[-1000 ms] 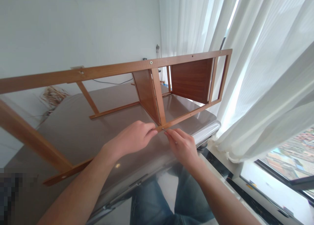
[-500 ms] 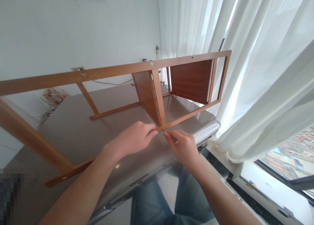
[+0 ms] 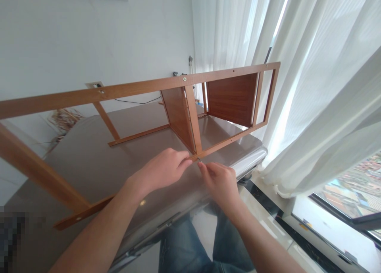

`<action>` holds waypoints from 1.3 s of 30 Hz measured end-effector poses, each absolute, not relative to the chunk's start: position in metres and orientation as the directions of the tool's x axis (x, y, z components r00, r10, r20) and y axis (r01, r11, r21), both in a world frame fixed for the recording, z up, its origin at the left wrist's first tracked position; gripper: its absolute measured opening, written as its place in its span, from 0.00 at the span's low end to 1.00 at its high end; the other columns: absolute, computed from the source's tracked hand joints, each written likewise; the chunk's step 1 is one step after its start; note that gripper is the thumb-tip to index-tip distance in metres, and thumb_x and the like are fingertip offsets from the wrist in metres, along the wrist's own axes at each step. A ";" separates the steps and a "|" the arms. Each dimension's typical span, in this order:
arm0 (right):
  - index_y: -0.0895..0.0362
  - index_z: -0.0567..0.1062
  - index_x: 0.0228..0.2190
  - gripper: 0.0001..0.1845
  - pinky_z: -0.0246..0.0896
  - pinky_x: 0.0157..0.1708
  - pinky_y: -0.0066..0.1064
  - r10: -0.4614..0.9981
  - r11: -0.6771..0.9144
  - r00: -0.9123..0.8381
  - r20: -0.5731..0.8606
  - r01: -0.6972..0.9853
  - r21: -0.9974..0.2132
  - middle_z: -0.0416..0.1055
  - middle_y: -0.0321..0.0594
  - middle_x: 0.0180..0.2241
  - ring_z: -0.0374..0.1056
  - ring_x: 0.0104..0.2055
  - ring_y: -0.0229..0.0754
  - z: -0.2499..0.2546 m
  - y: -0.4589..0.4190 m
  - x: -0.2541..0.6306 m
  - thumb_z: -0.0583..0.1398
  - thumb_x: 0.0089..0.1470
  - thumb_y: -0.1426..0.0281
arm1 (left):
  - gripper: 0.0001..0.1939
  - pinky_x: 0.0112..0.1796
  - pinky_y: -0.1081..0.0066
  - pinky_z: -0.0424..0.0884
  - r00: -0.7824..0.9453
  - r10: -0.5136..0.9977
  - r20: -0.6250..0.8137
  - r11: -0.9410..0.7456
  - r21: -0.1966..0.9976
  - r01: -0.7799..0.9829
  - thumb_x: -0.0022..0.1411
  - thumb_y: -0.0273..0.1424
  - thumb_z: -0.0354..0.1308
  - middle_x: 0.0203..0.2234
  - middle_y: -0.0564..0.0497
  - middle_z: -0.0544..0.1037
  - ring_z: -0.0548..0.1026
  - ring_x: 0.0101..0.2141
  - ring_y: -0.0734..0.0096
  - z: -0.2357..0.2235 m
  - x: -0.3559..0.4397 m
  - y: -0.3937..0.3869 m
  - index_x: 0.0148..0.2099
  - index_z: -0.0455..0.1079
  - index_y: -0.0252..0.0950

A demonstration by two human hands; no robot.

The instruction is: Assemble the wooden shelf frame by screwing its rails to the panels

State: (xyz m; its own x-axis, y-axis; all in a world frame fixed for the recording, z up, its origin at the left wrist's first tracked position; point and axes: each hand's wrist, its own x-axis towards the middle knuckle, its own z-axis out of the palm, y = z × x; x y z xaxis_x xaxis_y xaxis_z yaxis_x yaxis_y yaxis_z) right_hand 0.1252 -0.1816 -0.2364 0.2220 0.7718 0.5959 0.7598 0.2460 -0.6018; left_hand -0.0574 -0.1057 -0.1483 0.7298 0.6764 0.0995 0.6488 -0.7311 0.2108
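The person has on faded blue denim jeans (image 3: 178, 245), with a bare left forearm (image 3: 95, 229) and right forearm (image 3: 262, 237) running down to an uncovered left hand (image 3: 160, 171) and right hand (image 3: 220, 183).

Honey-brown wooden furniture frame (image 3: 133, 86), two darker wood panels (image 3: 232, 99) set between its rails, rests on grey-topped table (image 3: 74, 173); small metal fastener (image 3: 198, 160) at lower rail joint.

Wooden frame (image 3: 119, 89), seemingly on a table (image 3: 83, 161)
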 end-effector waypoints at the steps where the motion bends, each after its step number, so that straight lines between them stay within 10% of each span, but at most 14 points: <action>1: 0.54 0.74 0.21 0.23 0.54 0.25 0.29 0.780 0.240 0.245 0.576 0.733 -0.637 0.72 0.35 0.17 0.68 0.20 0.37 -0.236 -0.182 0.126 0.58 0.67 0.58 | 0.20 0.33 0.66 0.60 0.730 0.676 0.099 -0.731 0.213 0.648 0.75 0.39 0.45 0.26 0.49 0.79 0.77 0.30 0.63 -0.148 -0.057 -0.106 0.32 0.69 0.40; 5: 0.54 0.79 0.34 0.13 0.62 0.26 0.28 0.834 0.204 0.312 0.455 0.592 -0.780 0.77 0.32 0.19 0.73 0.20 0.39 -0.234 -0.181 0.125 0.62 0.63 0.57 | 0.19 0.33 0.66 0.60 0.722 0.686 0.087 -0.720 0.223 0.657 0.75 0.39 0.45 0.27 0.48 0.79 0.78 0.31 0.62 -0.149 -0.056 -0.106 0.34 0.71 0.40; 13: 0.53 0.78 0.25 0.21 0.64 0.25 0.28 0.893 0.218 0.264 0.364 0.453 -0.864 0.78 0.35 0.20 0.75 0.22 0.40 -0.230 -0.182 0.121 0.59 0.66 0.57 | 0.20 0.32 0.67 0.59 0.725 0.682 0.097 -0.727 0.201 0.657 0.75 0.39 0.45 0.25 0.49 0.78 0.76 0.29 0.64 -0.150 -0.057 -0.106 0.32 0.69 0.39; 24: 0.53 0.75 0.27 0.15 0.56 0.24 0.27 0.795 0.301 0.188 0.576 0.703 -0.645 0.71 0.33 0.18 0.67 0.20 0.37 -0.237 -0.181 0.121 0.58 0.65 0.64 | 0.19 0.31 0.67 0.58 0.717 0.693 0.079 -0.711 0.241 0.661 0.75 0.40 0.45 0.26 0.50 0.78 0.76 0.29 0.65 -0.149 -0.058 -0.107 0.34 0.70 0.40; 32: 0.54 0.77 0.28 0.14 0.62 0.25 0.25 0.888 0.256 0.229 0.400 0.475 -0.842 0.78 0.34 0.21 0.74 0.22 0.37 -0.233 -0.182 0.119 0.59 0.65 0.63 | 0.20 0.31 0.67 0.57 0.718 0.690 0.087 -0.715 0.238 0.658 0.75 0.40 0.45 0.25 0.50 0.77 0.75 0.28 0.65 -0.151 -0.057 -0.105 0.32 0.68 0.39; 39: 0.54 0.74 0.26 0.16 0.56 0.25 0.26 0.823 0.303 0.178 0.540 0.667 -0.681 0.74 0.34 0.21 0.69 0.22 0.36 -0.239 -0.181 0.120 0.57 0.66 0.65 | 0.18 0.31 0.68 0.57 0.719 0.691 0.073 -0.709 0.263 0.655 0.75 0.39 0.46 0.27 0.50 0.78 0.76 0.31 0.64 -0.151 -0.057 -0.106 0.34 0.70 0.40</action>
State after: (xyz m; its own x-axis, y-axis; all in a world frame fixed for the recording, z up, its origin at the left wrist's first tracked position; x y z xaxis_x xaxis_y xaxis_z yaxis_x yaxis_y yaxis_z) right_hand 0.1204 -0.1814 -0.2390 0.1779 0.8227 0.5399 0.6669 0.3026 -0.6809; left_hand -0.0566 -0.1058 -0.1512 0.7189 0.6913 0.0727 0.6548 -0.7086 0.2630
